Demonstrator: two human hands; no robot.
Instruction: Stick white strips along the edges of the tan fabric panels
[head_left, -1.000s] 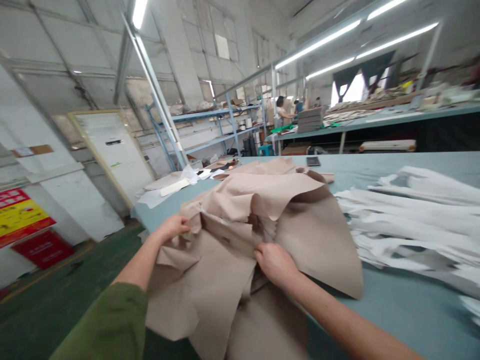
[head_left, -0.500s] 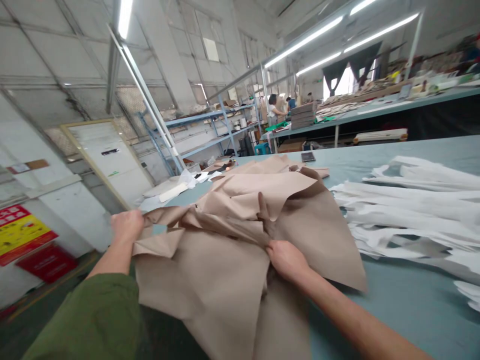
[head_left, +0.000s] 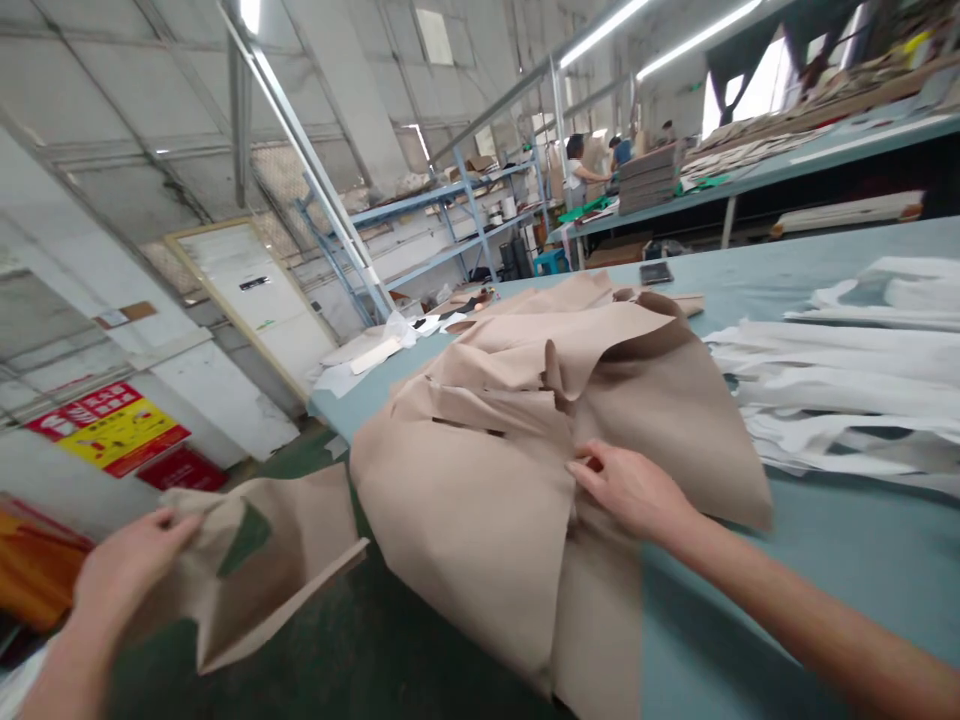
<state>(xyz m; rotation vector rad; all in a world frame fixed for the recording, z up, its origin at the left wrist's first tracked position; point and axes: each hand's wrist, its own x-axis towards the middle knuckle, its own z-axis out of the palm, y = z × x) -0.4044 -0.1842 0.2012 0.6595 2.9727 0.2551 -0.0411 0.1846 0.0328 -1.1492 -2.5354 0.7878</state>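
Left hand (head_left: 124,570) pinching a tan sheet (head_left: 300,515), left of the tan heap (head_left: 465,510)
Those fingers are closed on it; the right hand (head_left: 637,490) curls at the heap's edge, its fingers' grip unclear. One sheet looks separated, the rest bunched across the surface (head_left: 862,540); white strips (head_left: 862,350) lie right of the heap.
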